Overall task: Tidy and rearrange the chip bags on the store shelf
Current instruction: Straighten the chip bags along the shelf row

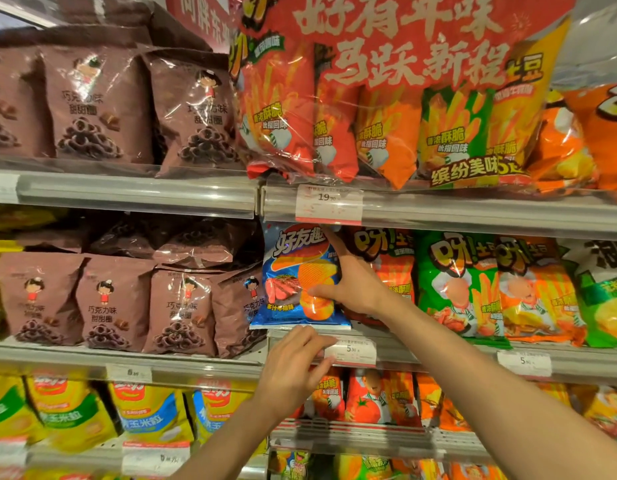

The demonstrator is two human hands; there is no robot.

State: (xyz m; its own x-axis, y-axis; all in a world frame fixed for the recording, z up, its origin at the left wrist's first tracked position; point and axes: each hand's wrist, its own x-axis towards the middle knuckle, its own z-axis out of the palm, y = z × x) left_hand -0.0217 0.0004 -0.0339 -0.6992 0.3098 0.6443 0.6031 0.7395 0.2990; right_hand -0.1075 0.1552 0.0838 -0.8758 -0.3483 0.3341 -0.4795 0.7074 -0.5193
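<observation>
The right hand (352, 284) gripped the blue foil chip bag (291, 271), probably light and crushable, by its side; the left hand (295, 370) pinched a white price label (355, 351).

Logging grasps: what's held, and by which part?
Right hand grips the blue chip bag by its right edge; left hand pinches the price label at its left end.
</observation>
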